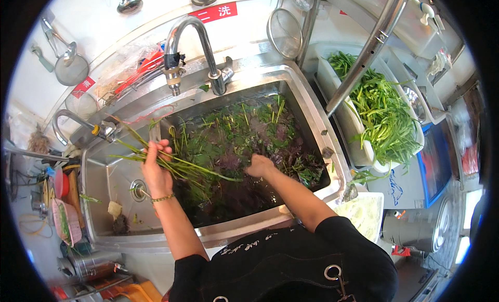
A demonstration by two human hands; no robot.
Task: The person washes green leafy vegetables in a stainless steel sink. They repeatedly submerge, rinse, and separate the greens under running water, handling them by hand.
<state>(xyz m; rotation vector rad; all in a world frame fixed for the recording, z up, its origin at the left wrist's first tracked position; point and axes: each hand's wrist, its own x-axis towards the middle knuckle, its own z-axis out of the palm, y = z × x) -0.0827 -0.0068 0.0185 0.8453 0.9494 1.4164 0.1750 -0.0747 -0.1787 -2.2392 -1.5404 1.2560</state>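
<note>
My left hand [158, 171], with a bracelet at the wrist, grips a loose bunch of long green stems [199, 168] above the left part of a water-filled steel sink basin [312, 92]. The stems stick out to both sides of the fist. My right hand [261, 165] reaches down to the water among floating leafy greens [210, 154] and dark purple leaves [228, 161]. Its fingertips are hidden by water and leaves, so I cannot tell whether they hold anything.
A chrome faucet [212, 56] arches over the basin's back edge. At left lies a smaller sink bowl [105, 181] with a drain and scraps. Cut greens [382, 111] fill a white bin at right, near a slanting metal pole [368, 54]. A white tray [380, 220] holds pale shreds.
</note>
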